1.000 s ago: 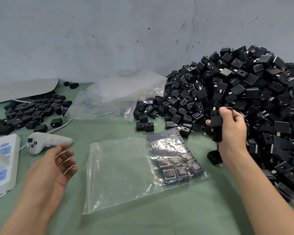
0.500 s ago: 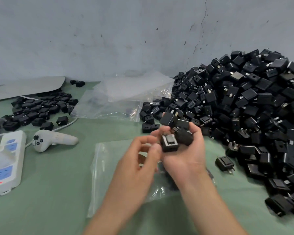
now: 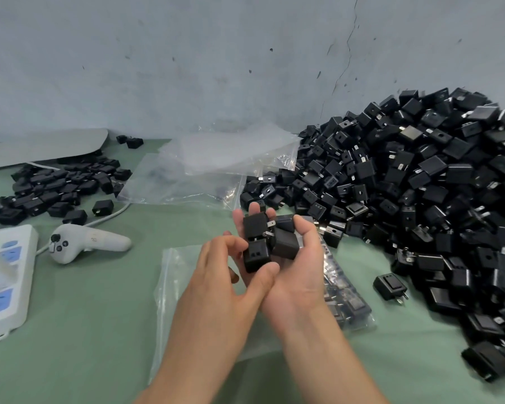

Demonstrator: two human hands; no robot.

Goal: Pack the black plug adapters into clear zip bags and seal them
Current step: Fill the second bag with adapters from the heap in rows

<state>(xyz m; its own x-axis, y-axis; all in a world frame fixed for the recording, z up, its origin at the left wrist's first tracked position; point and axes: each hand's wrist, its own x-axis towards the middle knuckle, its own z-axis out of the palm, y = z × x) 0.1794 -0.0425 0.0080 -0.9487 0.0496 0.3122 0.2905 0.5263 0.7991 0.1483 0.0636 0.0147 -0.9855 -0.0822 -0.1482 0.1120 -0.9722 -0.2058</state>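
Note:
My right hand (image 3: 298, 275) is palm up over the table and cups several black plug adapters (image 3: 285, 242). My left hand (image 3: 225, 275) meets it from the left, thumb and fingers pinching the nearest adapter (image 3: 257, 255) in that cluster. Under both hands lies a clear zip bag (image 3: 181, 287) flat on the green table, with several adapters (image 3: 344, 293) inside its right end. A big heap of loose black adapters (image 3: 420, 199) fills the right side.
More empty clear bags (image 3: 216, 167) lie at the back centre. A smaller pile of adapters (image 3: 59, 188) sits at the left, with a white handheld controller (image 3: 85, 242) and a white device with blue buttons (image 3: 3, 278) near the left edge. One stray adapter (image 3: 389, 287) lies right of the bag.
My right hand brought a handful of adapters from the heap to the middle over the bag. My left hand rose from the table and took hold of one adapter in that handful.

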